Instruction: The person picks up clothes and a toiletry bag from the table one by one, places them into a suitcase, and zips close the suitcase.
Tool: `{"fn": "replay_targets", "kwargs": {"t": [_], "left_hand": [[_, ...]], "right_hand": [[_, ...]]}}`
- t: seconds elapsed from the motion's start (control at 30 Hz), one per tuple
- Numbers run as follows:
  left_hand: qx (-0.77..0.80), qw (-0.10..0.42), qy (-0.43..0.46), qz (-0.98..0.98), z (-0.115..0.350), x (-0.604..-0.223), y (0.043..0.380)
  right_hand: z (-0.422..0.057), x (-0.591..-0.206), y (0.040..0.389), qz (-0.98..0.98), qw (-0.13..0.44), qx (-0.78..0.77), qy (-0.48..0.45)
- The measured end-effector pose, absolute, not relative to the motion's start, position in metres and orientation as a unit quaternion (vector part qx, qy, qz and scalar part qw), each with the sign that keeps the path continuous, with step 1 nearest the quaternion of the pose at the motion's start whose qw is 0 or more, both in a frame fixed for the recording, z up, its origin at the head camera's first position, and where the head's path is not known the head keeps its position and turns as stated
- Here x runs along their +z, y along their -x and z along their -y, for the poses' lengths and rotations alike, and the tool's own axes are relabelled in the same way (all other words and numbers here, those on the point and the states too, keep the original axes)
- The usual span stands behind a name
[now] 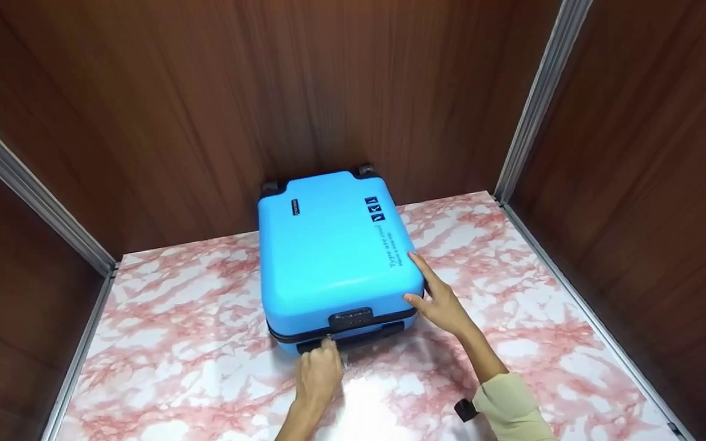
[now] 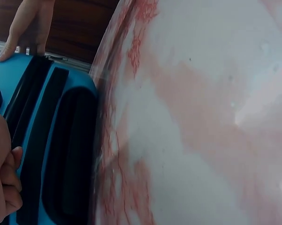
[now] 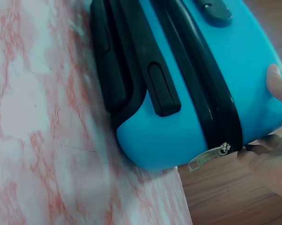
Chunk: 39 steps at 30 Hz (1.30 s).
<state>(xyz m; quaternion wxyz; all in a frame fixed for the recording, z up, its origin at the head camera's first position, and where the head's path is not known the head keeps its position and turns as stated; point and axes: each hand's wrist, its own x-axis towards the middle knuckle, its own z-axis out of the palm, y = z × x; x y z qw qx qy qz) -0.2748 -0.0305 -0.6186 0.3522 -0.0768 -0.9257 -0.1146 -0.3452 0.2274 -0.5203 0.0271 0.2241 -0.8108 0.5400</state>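
A blue hard-shell suitcase (image 1: 328, 245) lies flat, its wheels toward the back wall and its handle side toward me. My left hand (image 1: 319, 373) is at the front seam below the black lock (image 1: 350, 318). Its fingers are curled and seem to pinch a zipper pull there, mostly hidden; the left wrist view has the curled hand (image 2: 2, 173) against the black zipper band. My right hand (image 1: 442, 306) grips the near right corner, spread over lid and side. Close to those fingers (image 3: 260, 161), a metal zipper pull (image 3: 207, 157) hangs at the corner.
Beneath the suitcase is a pink and white marbled surface (image 1: 175, 331). Brown wood-look panels (image 1: 218, 110) stand behind and at both sides, with metal strips (image 1: 543, 92) along their joins. The suitcase's far end is close to the back panel.
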Motion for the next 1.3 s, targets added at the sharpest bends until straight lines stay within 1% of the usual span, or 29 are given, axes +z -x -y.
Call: {"fn": "replay_targets", "kwargs": {"t": [0.17, 0.27, 0.37, 0.57, 0.63, 0.83, 1.03, 1.13, 1.3], "left_hand": [[-0.11, 0.327, 0.095, 0.934, 0.016, -0.618, 0.28], [-0.11, 0.321, 0.1, 0.935, 0.006, -0.617, 0.283], [-0.101, 0.317, 0.108, 0.937, -0.004, -0.617, 0.285], [-0.098, 0.291, 0.132, 0.943, -0.025, -0.615, 0.287], [-0.091, 0.293, 0.14, 0.941, -0.033, -0.615, 0.288], [-0.065, 0.325, 0.147, 0.932, -0.054, -0.613, 0.294], [-0.053, 0.323, 0.147, 0.933, -0.073, -0.607, 0.299], [-0.045, 0.317, 0.145, 0.936, -0.084, -0.604, 0.3], [-0.045, 0.281, 0.151, 0.947, -0.104, -0.601, 0.303]], "right_hand": [[-0.234, -0.538, 0.356, 0.804, 0.027, 0.546, -0.234], [-0.24, -0.548, 0.364, 0.808, 0.013, 0.543, -0.23], [-0.246, -0.549, 0.367, 0.813, 0.004, 0.537, -0.225], [-0.255, -0.548, 0.368, 0.797, 0.006, 0.555, -0.236], [-0.255, -0.549, 0.368, 0.789, 0.005, 0.565, -0.242], [-0.25, -0.547, 0.369, 0.776, 0.005, 0.581, -0.248], [-0.246, -0.547, 0.371, 0.775, 0.007, 0.578, -0.255], [-0.246, -0.546, 0.371, 0.777, 0.008, 0.575, -0.257], [-0.248, -0.547, 0.369, 0.774, 0.013, 0.578, -0.259]]}}
